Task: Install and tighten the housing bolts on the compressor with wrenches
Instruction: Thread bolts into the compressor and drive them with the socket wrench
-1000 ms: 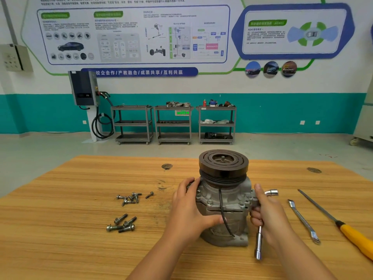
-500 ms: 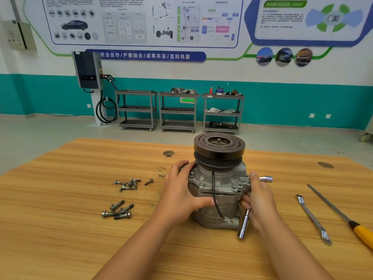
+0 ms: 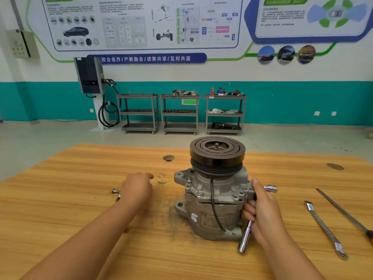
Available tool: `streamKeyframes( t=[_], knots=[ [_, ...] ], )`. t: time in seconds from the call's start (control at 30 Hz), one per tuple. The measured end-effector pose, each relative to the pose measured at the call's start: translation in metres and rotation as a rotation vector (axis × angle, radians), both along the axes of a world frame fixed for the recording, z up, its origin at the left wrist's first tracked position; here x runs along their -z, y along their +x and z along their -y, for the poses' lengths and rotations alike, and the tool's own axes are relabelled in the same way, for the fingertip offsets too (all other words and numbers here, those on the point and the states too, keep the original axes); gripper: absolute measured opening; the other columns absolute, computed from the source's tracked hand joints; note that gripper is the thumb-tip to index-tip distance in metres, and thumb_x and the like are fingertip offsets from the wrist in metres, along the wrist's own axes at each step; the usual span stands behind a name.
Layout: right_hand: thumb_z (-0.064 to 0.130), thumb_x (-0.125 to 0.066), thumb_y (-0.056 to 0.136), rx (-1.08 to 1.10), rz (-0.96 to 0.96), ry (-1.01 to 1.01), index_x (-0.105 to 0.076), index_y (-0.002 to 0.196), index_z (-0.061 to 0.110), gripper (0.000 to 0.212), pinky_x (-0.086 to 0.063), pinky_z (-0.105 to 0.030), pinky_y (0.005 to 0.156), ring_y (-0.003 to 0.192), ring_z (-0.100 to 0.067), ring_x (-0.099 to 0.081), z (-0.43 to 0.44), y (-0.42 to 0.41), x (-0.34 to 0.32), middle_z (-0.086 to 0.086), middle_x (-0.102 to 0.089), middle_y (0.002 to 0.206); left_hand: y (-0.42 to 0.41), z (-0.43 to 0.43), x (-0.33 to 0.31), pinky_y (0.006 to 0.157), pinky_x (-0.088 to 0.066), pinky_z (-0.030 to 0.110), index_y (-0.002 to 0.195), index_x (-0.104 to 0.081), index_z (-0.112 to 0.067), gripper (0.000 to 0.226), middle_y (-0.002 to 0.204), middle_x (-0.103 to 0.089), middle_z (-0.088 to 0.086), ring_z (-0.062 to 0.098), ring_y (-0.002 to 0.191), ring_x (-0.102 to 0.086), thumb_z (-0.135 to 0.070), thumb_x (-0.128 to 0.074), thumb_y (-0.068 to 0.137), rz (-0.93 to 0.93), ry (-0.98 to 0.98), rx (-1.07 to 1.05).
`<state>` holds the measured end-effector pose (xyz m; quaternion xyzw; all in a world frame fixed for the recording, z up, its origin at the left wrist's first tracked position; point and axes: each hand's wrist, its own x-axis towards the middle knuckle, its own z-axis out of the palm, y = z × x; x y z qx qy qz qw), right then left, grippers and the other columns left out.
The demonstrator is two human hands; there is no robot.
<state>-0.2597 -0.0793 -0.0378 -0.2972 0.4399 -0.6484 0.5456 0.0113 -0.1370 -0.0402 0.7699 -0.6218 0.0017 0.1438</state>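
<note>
The grey compressor (image 3: 214, 201) stands upright on the wooden table (image 3: 66, 211), its black pulley (image 3: 217, 152) on top. My right hand (image 3: 264, 211) grips a chrome L-shaped socket wrench (image 3: 245, 237) against the housing's right side; the wrench's short socket end pokes out to the right above my fingers. My left hand (image 3: 137, 188) is off the compressor, lowered over the loose bolts to its left. Two bolts (image 3: 115, 193) show beside that hand; the others lie hidden under it. Its fingertips are hidden by the back of the hand.
A flat spanner (image 3: 325, 229) and a long screwdriver (image 3: 343, 211) lie on the table right of my right hand. Two round holes (image 3: 168, 158) sit in the tabletop. Three metal carts (image 3: 179, 114) stand far back by the wall.
My left hand let go of the compressor's left side and moved left over the bolts. My right hand kept its grip on the wrench by the housing. The view tilted down and closer.
</note>
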Motion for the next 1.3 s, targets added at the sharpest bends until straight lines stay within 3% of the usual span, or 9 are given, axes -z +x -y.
streamKeyframes(
  t=[0.1,0.27,0.43,0.57,0.63,0.73,0.83,0.97,1.3],
  knots=[
    [0.033,-0.047,0.098,0.004,0.009,0.002,-0.046,0.072,0.014,0.032,-0.020,-0.016,0.030,0.031,-0.002,-0.027,-0.002,0.000,0.000,0.007,-0.039,0.036,-0.005,0.013,0.012,0.094,-0.044,0.035,0.132,-0.055,-0.025,0.040,0.130,-0.060,0.003,0.025,0.120,-0.051,-0.013,-0.040,0.097,0.207,0.078,0.011],
    [0.032,-0.047,0.098,0.007,0.040,0.001,-0.046,0.071,0.015,0.032,-0.020,-0.016,0.030,0.032,-0.002,-0.027,-0.002,0.001,0.002,0.009,-0.038,0.037,-0.014,0.013,0.025,0.083,-0.048,0.033,0.110,-0.066,-0.013,0.025,0.110,-0.063,0.007,0.025,0.100,-0.059,-0.010,-0.046,0.096,0.195,0.036,0.052],
    [0.031,-0.047,0.098,0.004,0.062,0.001,-0.044,0.069,0.015,0.033,-0.020,-0.017,0.030,0.032,-0.004,-0.026,-0.001,0.001,0.002,0.008,-0.034,0.038,-0.022,-0.002,0.016,0.084,-0.047,0.032,0.112,-0.068,-0.013,0.020,0.111,-0.068,0.006,0.023,0.102,-0.060,-0.016,-0.057,0.096,-0.111,-0.119,0.103],
    [0.030,-0.047,0.098,0.001,0.083,-0.005,-0.044,0.069,0.015,0.033,-0.019,-0.016,0.030,0.031,-0.004,-0.025,-0.003,0.002,0.002,0.009,-0.032,0.038,-0.038,-0.031,-0.011,0.061,-0.039,0.018,0.090,-0.067,-0.021,0.005,0.090,-0.068,-0.004,0.012,0.079,-0.060,-0.017,-0.064,0.092,-0.489,-0.393,0.099],
    [0.030,-0.047,0.098,0.004,0.084,-0.007,-0.043,0.068,0.016,0.034,-0.018,-0.016,0.031,0.032,-0.004,-0.025,-0.003,0.002,0.002,0.008,-0.031,0.039,-0.051,-0.051,-0.032,0.053,-0.036,0.012,0.081,-0.060,-0.026,0.013,0.082,-0.064,-0.010,0.002,0.070,-0.057,-0.020,-0.064,0.092,-0.694,-0.544,0.084],
    [0.030,-0.048,0.098,0.001,0.098,-0.014,-0.043,0.068,0.016,0.034,-0.018,-0.017,0.032,0.033,-0.005,-0.025,-0.004,0.002,0.003,0.007,-0.029,0.041,-0.076,-0.089,-0.060,0.057,-0.047,0.009,0.085,-0.062,-0.028,0.008,0.081,-0.067,-0.009,0.001,0.071,-0.063,-0.023,-0.067,0.087,-1.011,-0.723,0.206],
    [0.030,-0.048,0.098,-0.011,0.125,-0.020,-0.046,0.070,0.016,0.031,-0.017,-0.017,0.032,0.033,-0.005,-0.025,-0.004,0.001,0.004,0.006,-0.029,0.042,-0.103,-0.125,-0.068,0.062,-0.049,0.008,0.084,-0.066,-0.027,0.010,0.083,-0.071,-0.011,0.001,0.072,-0.067,-0.022,-0.072,0.078,-1.163,-0.657,0.378],
    [0.029,-0.046,0.098,-0.031,0.147,-0.032,-0.044,0.069,0.015,0.033,-0.017,-0.015,0.032,0.032,-0.005,-0.024,-0.004,0.001,0.005,0.005,-0.028,0.042,-0.130,-0.132,-0.056,0.065,-0.050,0.011,0.079,-0.066,-0.026,0.024,0.081,-0.071,-0.012,0.003,0.073,-0.067,-0.006,-0.078,0.075,-1.115,-0.616,0.448],
    [0.029,-0.046,0.098,-0.053,0.170,-0.040,-0.046,0.068,0.015,0.033,-0.020,-0.014,0.030,0.031,-0.005,-0.026,0.000,0.000,0.008,0.005,-0.031,0.040,-0.153,-0.114,-0.037,0.066,-0.049,0.007,0.076,-0.061,-0.038,0.037,0.076,-0.066,-0.012,-0.003,0.077,-0.064,-0.006,-0.078,0.076,-0.788,-0.709,0.456]
  ],
)
